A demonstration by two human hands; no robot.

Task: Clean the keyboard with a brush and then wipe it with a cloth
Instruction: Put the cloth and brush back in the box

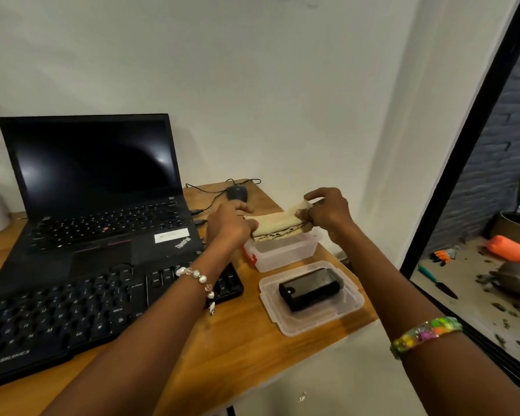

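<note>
Left hand (230, 225): fingers curled, gripping the left end of the folded cloth (278, 225). Beaded bracelet on its wrist.
Right hand (327, 211): fingers curled, pinching the cloth's right end, one corner lifted. Multicoloured band on that forearm.
Cloth: one, beige with dark trim, folded, held just over the open clear container (282, 250); whether it touches the rim cannot be told.

Items, left to right:
- Keyboard (72, 313): one, black, at the near left of the wooden desk (243, 340), partly under the left forearm, its far edge against the laptop's base.
- Laptop (96, 187): one, black, lid up, screen dark.
- Mouse (237, 193): one, dark, corded, at the desk's far edge near the wall.
- Clear container: one, with a red clasp, near the desk's right edge.
- Clear lid (311, 298): one, lying flat by the near right corner, a black box-like object (309, 289) on it.

Bare wood shows between keyboard and lid, running to the near edge.
</note>
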